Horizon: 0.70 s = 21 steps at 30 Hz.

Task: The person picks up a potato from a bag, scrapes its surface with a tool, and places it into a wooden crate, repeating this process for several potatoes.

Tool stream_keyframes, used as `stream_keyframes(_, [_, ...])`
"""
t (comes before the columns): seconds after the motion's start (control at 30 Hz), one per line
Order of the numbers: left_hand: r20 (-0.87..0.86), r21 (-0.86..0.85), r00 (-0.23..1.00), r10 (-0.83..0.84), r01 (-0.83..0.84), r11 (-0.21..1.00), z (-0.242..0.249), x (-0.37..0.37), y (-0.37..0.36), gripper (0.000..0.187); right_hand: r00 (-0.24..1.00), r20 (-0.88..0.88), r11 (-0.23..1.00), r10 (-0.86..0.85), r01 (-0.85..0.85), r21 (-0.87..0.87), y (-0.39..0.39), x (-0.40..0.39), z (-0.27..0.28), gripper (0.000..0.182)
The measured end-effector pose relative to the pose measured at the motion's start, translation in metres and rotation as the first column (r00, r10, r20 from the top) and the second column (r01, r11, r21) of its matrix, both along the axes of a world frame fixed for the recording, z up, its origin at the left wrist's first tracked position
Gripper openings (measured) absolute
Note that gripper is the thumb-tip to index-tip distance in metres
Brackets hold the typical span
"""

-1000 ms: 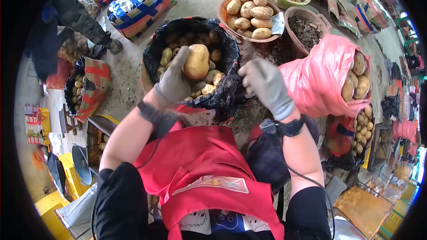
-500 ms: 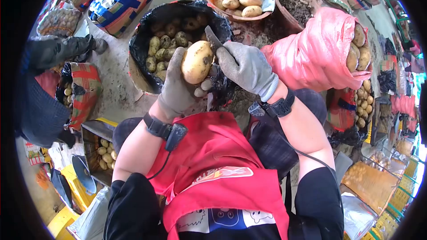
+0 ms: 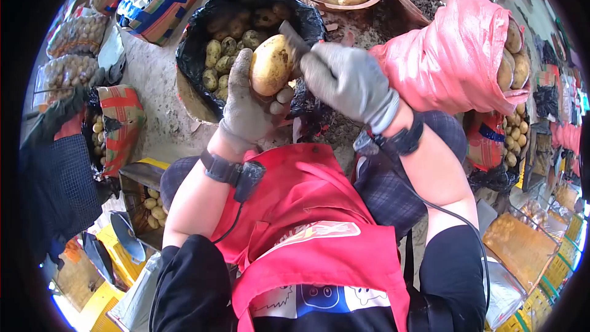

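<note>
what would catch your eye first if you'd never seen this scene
At the centre, the gloved left hand holds up a large yellow potato while the gloved right hand presses a knife against its top. Right behind them sits a black bag of smaller potatoes, and to the right a bright pink sack bulges with more. The person's red apron fills the lower middle of the picture.

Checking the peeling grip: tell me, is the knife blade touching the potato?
Touching. The head view shows the knife in the right hand meeting the potato.
</note>
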<state>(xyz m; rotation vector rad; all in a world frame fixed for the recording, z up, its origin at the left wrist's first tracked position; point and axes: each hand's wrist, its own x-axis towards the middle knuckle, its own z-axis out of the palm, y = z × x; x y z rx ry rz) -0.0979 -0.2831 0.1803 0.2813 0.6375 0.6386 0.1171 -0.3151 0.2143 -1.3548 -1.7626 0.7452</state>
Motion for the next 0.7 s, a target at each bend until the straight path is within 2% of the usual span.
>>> stream_keyframes(0.03, [-0.076, -0.049, 0.997, 0.025, -0.029, 0.998, 0.012, 0.007, -0.001, 0.067, 0.992, 0.109, 0.996, -0.062, 0.053, 0.075, 0.006, 0.007, -0.012, 0.035])
stream_keyframes(0.07, [-0.077, -0.049, 0.997, 0.015, -0.019, 0.999, 0.007, 0.007, -0.001, 0.067, 0.989, 0.137, 0.998, -0.048, 0.042, 0.048, 0.006, 0.01, -0.015, 0.037])
stream_keyframes(0.13, [0.087, -0.131, 0.996, -0.03, 0.041, 0.991, 0.004, 0.006, -0.001, 0.069, 0.987, 0.159, 0.999, -0.035, 0.035, 0.007, 0.001, 0.007, -0.016, 0.038])
stream_keyframes(0.17, [0.084, -0.132, 0.996, -0.036, 0.047, 0.99, 0.002, 0.009, -0.004, 0.069, 0.987, 0.155, 0.999, -0.035, 0.037, -0.006, -0.005, 0.002, -0.016, 0.038])
stream_keyframes(0.2, [-0.039, -0.126, 0.999, 0.014, -0.018, 0.992, 0.018, 0.022, -0.011, 0.071, 0.964, 0.262, 0.998, 0.051, -0.055, 0.008, -0.012, 0.0, -0.014, 0.029])
stream_keyframes(0.23, [-0.159, -0.109, 0.985, 0.068, -0.085, 0.99, 0.033, 0.036, -0.016, 0.073, 0.923, 0.353, 0.984, 0.153, -0.175, 0.03, -0.016, -0.005, -0.013, 0.029])
stream_keyframes(0.27, [-0.274, -0.085, 0.954, 0.123, -0.151, 0.985, 0.04, 0.042, -0.019, 0.075, 0.906, 0.379, 0.979, 0.188, -0.206, 0.007, -0.023, -0.009, -0.011, 0.029])
stream_keyframes(0.3, [-0.276, -0.084, 0.953, 0.125, -0.153, 0.985, 0.024, 0.035, -0.018, 0.075, 0.888, 0.404, 0.972, 0.222, -0.234, -0.018, -0.027, -0.012, -0.01, 0.029])
stream_keyframes(0.37, [-0.08, 0.178, 0.995, 0.054, -0.039, 0.983, -0.031, 0.006, -0.007, 0.076, 0.949, 0.285, 0.987, 0.133, -0.154, 0.051, -0.023, -0.004, -0.014, 0.03])
stream_keyframes(0.4, [0.251, -0.056, 0.962, -0.106, 0.124, 0.991, -0.036, -0.005, 0.006, 0.071, 0.979, 0.196, 0.997, 0.051, -0.06, 0.041, -0.017, 0.002, -0.01, 0.034])
stream_keyframes(0.43, [0.252, -0.056, 0.962, -0.105, 0.123, 0.991, -0.027, 0.0, 0.005, 0.071, 0.994, 0.106, 0.999, -0.036, 0.033, 0.024, -0.011, 0.008, -0.007, 0.038])
stream_keyframes(0.47, [0.182, -0.097, 0.981, -0.059, 0.078, 0.992, -0.016, 0.005, 0.004, 0.072, 0.994, 0.085, 0.997, -0.071, 0.074, -0.036, -0.004, 0.015, -0.011, 0.04])
stream_keyframes(0.5, [0.11, -0.134, 0.994, -0.016, 0.031, 0.991, -0.006, 0.009, 0.001, 0.073, 0.985, 0.142, 0.995, -0.101, 0.101, 0.006, 0.002, 0.018, -0.016, 0.04])
stream_keyframes(0.67, [0.209, -0.133, 0.978, -0.019, 0.048, 0.99, -0.016, 0.005, -0.002, 0.073, 0.989, 0.139, 0.997, -0.051, 0.058, -0.043, -0.002, 0.01, -0.014, 0.04])
stream_keyframes(0.7, [0.296, -0.127, 0.955, -0.039, 0.08, 0.989, -0.018, 0.005, 0.003, 0.073, 0.984, 0.174, 0.999, -0.043, 0.042, 0.01, -0.005, 0.005, -0.014, 0.039])
